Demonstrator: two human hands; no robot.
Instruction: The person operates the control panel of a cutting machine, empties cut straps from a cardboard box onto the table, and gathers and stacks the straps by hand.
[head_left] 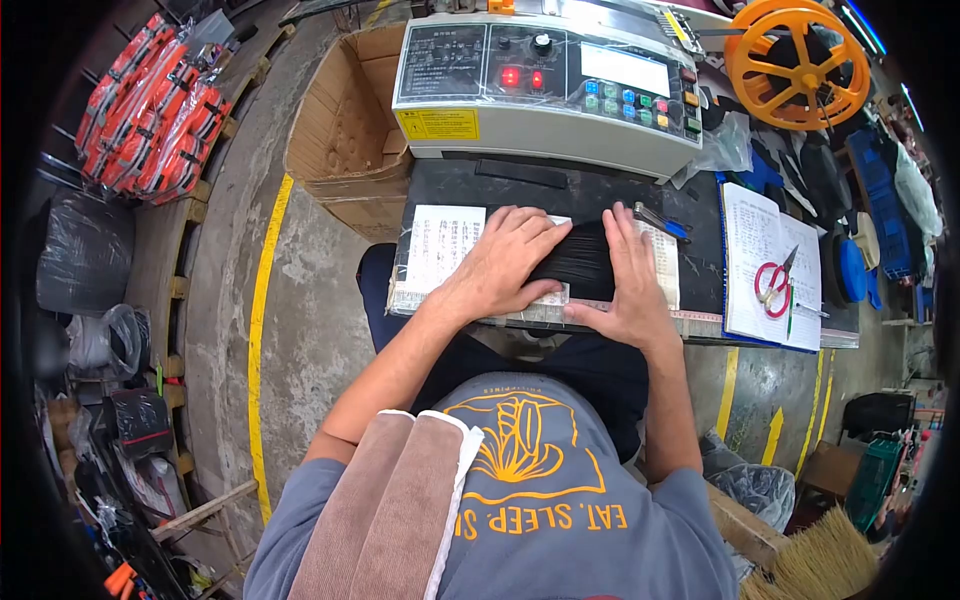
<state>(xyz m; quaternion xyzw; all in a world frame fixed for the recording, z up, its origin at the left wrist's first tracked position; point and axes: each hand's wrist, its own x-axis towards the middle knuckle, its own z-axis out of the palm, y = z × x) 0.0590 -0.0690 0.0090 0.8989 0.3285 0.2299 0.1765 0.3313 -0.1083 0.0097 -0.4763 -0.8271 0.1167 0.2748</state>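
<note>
A stack of thin black strips point(577, 260) lies between my two hands on the dark worktop. My left hand point(510, 262) rests over the left end of the stack, its fingers stretched out and its thumb near the front edge. At the right end, my right hand point(632, 280) lies along the side of the stack with straight fingers and the thumb spread toward the left. Handwritten paper point(443, 245) sits left of my left hand, and another paper sheet point(662, 268) is partly under my right hand. A small metal tool with a blue part point(662, 223) lies beyond my right fingers.
A control machine point(550, 125) with lit red displays stands behind the worktop. An open cardboard box point(345, 120) is at its left, an orange reel point(798, 62) at its right. Red-handled scissors point(775, 285) lie on a notebook point(745, 250). A measuring tape point(697, 316) runs along the front edge.
</note>
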